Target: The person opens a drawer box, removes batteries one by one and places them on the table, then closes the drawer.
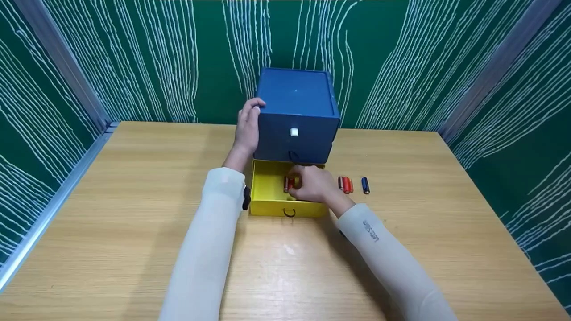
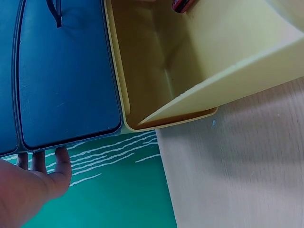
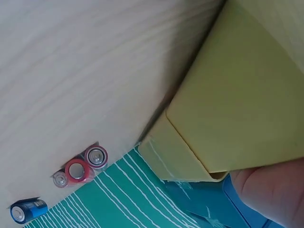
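Note:
A blue drawer cabinet (image 1: 298,91) stands at the back of the table, its yellow bottom drawer (image 1: 267,208) pulled out. My left hand (image 1: 248,129) rests against the cabinet's left side, fingertips at the top front edge; the left wrist view shows the fingers (image 2: 62,168) along that side. Inside the drawer, my right hand (image 1: 314,183) has thumb and forefinger curled about a red battery (image 1: 291,183). A second battery (image 1: 286,184) lies just left of it. A battery's dark end (image 2: 182,5) shows at the top of the left wrist view. The right fingertips are hidden in the right wrist view.
Right of the drawer, several red batteries (image 1: 346,185) lie side by side on the wooden table (image 1: 134,214). A blue battery (image 1: 366,185) is a little farther right. A white knob (image 1: 294,132) sticks out from the upper drawer front. Green, white-streaked panels (image 1: 147,62) surround the table.

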A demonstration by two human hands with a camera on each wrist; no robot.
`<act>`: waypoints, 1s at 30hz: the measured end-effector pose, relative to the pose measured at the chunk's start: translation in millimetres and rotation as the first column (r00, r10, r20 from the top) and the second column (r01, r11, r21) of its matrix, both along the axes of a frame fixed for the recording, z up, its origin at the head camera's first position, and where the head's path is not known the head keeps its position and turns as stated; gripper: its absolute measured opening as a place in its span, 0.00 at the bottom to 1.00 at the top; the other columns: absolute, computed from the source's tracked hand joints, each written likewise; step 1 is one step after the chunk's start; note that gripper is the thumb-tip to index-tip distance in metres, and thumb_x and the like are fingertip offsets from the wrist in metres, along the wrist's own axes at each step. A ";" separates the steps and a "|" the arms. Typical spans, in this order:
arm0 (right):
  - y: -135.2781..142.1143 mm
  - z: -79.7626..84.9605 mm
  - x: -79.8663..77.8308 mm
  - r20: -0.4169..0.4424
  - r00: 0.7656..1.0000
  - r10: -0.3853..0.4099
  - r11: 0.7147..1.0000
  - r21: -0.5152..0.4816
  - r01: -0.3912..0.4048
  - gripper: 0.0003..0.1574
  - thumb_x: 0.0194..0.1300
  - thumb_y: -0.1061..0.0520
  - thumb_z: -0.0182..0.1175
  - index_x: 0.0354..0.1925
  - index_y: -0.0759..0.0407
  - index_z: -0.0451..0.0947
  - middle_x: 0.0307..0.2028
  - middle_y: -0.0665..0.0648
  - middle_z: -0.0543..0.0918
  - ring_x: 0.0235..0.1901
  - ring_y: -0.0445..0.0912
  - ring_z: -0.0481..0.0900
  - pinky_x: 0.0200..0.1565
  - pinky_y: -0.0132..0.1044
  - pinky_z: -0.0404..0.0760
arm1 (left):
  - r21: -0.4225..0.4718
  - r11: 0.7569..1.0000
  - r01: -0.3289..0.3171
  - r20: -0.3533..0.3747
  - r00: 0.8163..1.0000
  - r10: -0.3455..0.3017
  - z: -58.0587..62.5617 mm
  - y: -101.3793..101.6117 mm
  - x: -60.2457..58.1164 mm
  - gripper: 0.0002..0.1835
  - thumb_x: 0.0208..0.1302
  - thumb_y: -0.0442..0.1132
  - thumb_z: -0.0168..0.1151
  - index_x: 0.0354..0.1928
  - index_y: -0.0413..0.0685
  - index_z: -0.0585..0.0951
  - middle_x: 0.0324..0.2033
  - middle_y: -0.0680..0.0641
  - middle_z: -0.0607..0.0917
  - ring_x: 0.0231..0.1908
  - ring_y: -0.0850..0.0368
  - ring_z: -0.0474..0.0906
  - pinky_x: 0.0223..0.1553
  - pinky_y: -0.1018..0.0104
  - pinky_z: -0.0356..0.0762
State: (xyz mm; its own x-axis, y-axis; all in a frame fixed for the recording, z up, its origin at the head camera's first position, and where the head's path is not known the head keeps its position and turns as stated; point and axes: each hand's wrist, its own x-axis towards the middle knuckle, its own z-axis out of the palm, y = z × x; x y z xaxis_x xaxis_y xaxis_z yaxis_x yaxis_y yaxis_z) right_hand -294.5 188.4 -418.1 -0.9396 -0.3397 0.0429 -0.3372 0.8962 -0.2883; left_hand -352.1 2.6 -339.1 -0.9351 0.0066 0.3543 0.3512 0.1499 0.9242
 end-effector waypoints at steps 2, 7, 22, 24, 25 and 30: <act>-0.2 -1.6 -1.6 -0.009 1.000 -0.003 1.000 0.016 0.003 0.26 0.44 0.40 0.61 0.44 0.46 0.73 0.38 0.46 0.78 0.30 0.44 0.71 0.33 0.39 0.72 | 0.004 1.000 0.000 0.002 1.000 0.000 -0.1 0.4 0.8 0.14 0.67 0.46 0.30 0.45 0.64 0.68 0.53 0.58 0.66 0.53 0.62 0.56 0.57 0.60 0.55; -1.4 -4.2 -3.8 -0.014 1.000 -0.028 0.999 0.019 0.028 0.25 0.43 0.40 0.62 0.42 0.44 0.74 0.36 0.44 0.77 0.30 0.43 0.71 0.34 0.37 0.72 | 0.006 1.000 0.007 0.018 1.000 -0.007 1.1 0.4 1.2 0.14 0.68 0.45 0.30 0.46 0.63 0.68 0.53 0.58 0.66 0.54 0.63 0.56 0.57 0.60 0.55; -6.9 -8.6 -5.0 -0.003 0.996 -0.084 0.975 0.207 0.083 0.30 0.42 0.37 0.62 0.42 0.49 0.70 0.28 0.49 0.75 0.30 0.47 0.71 0.33 0.38 0.69 | -0.008 1.000 0.006 0.069 0.998 -0.006 20.5 0.6 24.8 0.16 0.68 0.43 0.29 0.50 0.55 0.66 0.56 0.52 0.63 0.55 0.58 0.55 0.58 0.59 0.54; -6.6 -9.4 -5.3 -0.011 0.996 -0.084 0.973 0.215 0.085 0.29 0.42 0.38 0.62 0.41 0.49 0.70 0.28 0.49 0.74 0.29 0.47 0.71 0.32 0.38 0.69 | -0.009 1.000 0.010 0.064 0.998 -0.009 15.6 0.1 18.4 0.15 0.68 0.44 0.30 0.49 0.57 0.67 0.56 0.54 0.63 0.55 0.59 0.55 0.58 0.59 0.54; -6.4 -9.6 -5.4 -0.015 0.997 -0.081 0.972 0.219 0.082 0.29 0.41 0.38 0.62 0.40 0.50 0.70 0.27 0.49 0.74 0.29 0.47 0.71 0.31 0.38 0.69 | -0.006 1.000 0.012 0.058 0.998 -0.011 13.0 -0.2 14.9 0.15 0.68 0.44 0.30 0.49 0.58 0.67 0.56 0.55 0.63 0.55 0.60 0.56 0.58 0.59 0.55; -5.7 -10.2 -6.2 -0.052 0.998 -0.046 0.970 0.234 0.057 0.26 0.41 0.38 0.61 0.36 0.51 0.71 0.22 0.50 0.74 0.24 0.46 0.70 0.25 0.36 0.66 | 0.006 1.000 0.010 0.013 1.000 -0.010 2.1 -1.1 2.1 0.15 0.68 0.45 0.30 0.46 0.62 0.68 0.54 0.58 0.65 0.54 0.63 0.56 0.57 0.62 0.56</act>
